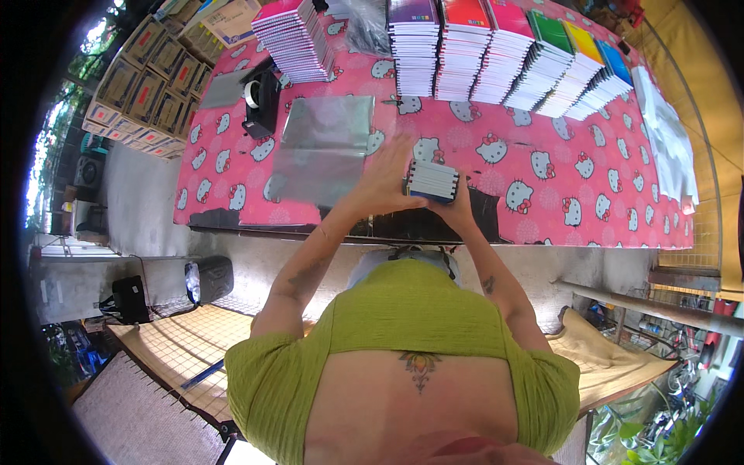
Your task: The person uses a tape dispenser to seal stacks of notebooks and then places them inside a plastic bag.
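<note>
Both my hands hold a small stack of notebooks (432, 180) above the near edge of the table (558, 225), which has a pink cartoon-cat cloth. My left hand (385, 180) presses flat against the stack's left side. From the right and underneath, my right hand (457, 208) grips it. The stack shows white page edges and a blue cover. Just left of my hands lies a pile of clear plastic sleeves (324, 147).
Several tall stacks of notebooks (504, 58) with purple, red, pink, green, yellow and blue covers line the far edge. Another stack (297, 39) stands far left. A black tape dispenser (261, 101) sits left of the sleeves. Cardboard boxes (151, 85) are piled beyond the table's left end.
</note>
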Available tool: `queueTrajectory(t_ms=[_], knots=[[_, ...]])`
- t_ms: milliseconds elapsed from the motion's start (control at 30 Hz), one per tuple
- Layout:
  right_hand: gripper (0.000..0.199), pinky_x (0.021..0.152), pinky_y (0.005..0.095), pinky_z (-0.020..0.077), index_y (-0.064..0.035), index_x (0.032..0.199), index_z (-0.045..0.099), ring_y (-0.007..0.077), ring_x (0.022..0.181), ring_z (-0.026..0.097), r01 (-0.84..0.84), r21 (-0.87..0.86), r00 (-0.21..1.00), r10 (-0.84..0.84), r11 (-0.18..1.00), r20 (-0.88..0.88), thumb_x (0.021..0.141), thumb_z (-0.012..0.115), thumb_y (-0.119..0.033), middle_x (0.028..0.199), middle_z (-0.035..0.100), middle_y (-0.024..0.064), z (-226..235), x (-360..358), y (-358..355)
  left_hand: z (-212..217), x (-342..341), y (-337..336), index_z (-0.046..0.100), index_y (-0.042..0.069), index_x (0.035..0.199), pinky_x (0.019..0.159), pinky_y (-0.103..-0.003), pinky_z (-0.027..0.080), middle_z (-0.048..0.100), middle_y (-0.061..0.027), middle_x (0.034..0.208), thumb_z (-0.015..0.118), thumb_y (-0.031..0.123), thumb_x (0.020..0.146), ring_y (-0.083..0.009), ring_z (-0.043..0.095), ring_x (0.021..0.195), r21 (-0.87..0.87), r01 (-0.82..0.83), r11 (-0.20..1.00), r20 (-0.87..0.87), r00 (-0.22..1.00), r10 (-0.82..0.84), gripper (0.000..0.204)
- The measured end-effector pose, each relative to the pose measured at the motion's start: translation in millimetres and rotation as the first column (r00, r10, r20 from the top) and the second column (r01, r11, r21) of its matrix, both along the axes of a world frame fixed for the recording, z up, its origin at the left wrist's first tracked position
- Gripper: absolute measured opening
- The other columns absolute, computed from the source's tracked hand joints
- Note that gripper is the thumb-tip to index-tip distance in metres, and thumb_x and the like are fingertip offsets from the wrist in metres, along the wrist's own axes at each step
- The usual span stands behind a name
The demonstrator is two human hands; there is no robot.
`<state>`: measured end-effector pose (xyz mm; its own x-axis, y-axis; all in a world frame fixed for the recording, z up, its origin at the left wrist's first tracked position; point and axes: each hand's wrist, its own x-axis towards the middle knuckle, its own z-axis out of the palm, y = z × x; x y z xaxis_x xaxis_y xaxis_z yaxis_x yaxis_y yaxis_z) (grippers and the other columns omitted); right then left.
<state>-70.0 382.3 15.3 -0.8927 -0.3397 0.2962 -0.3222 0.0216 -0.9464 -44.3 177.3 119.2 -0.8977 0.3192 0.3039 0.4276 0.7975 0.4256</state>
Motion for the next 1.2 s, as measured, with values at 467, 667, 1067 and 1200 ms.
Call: queueTrajectory(t_ms=[467,667,1067,1200], knots=[[0.075,0.095,0.0397,0.0468,-0.0036,0.131,0.047,0.0275,0.114,0.059,-0.176,0.230,0.983,0.182,0.957,-0.007,0.069,0.086,-0.017,0.118,0.061,0.0153,41.0,-15.6,-51.2,18.6,-6.3,-31.0,0.051,-0.005,0.128,0.094,-0.044,0.046,0.062,-0.0235,0.118,0.072,0.066,0.071,-0.0369,0.061,0.110,-0.181,-0.033,0.983,0.336,0.937,0.094,0.094],[0.083,0.106,0.0408,0.0389,-0.0055,0.141,0.042,0.0363,0.129,0.047,-0.056,0.225,0.973,0.104,0.973,-0.208,0.072,0.083,-0.027,0.137,0.050,0.0196,4.4,-79.7,-160.1,-10.1,5.8,-229.0,0.062,-0.009,0.105,0.073,-0.041,0.054,0.069,-0.0219,0.089,0.073,0.066,0.074,-0.0339,0.069,0.081,0.366,-0.754,0.546,0.336,0.654,0.677,0.082],[0.120,0.116,0.0602,0.0180,-0.0108,0.151,0.030,0.0318,0.148,0.019,-0.064,0.915,0.840,0.516,0.399,-0.167,0.059,0.072,-0.076,0.160,0.021,0.0110,-14.7,-93.6,-192.9,-102.2,-52.8,-251.8,0.064,-0.016,0.104,0.082,-0.040,0.052,0.068,-0.0237,0.098,0.068,0.074,0.070,-0.0324,0.067,0.094,0.386,-0.822,0.418,0.743,0.546,0.388,0.096],[0.113,0.117,0.0574,0.0170,-0.0064,0.150,0.032,0.0331,0.148,0.019,-0.121,0.898,0.831,0.538,0.423,-0.141,0.066,0.074,-0.068,0.159,0.022,0.0145,-14.4,-101.4,-187.8,-85.7,-49.6,-242.2,0.069,-0.012,0.087,0.081,-0.044,0.052,0.067,-0.0295,0.096,0.061,0.081,0.069,-0.0346,0.068,0.094,0.093,-0.807,0.583,0.618,0.506,0.602,0.096]])
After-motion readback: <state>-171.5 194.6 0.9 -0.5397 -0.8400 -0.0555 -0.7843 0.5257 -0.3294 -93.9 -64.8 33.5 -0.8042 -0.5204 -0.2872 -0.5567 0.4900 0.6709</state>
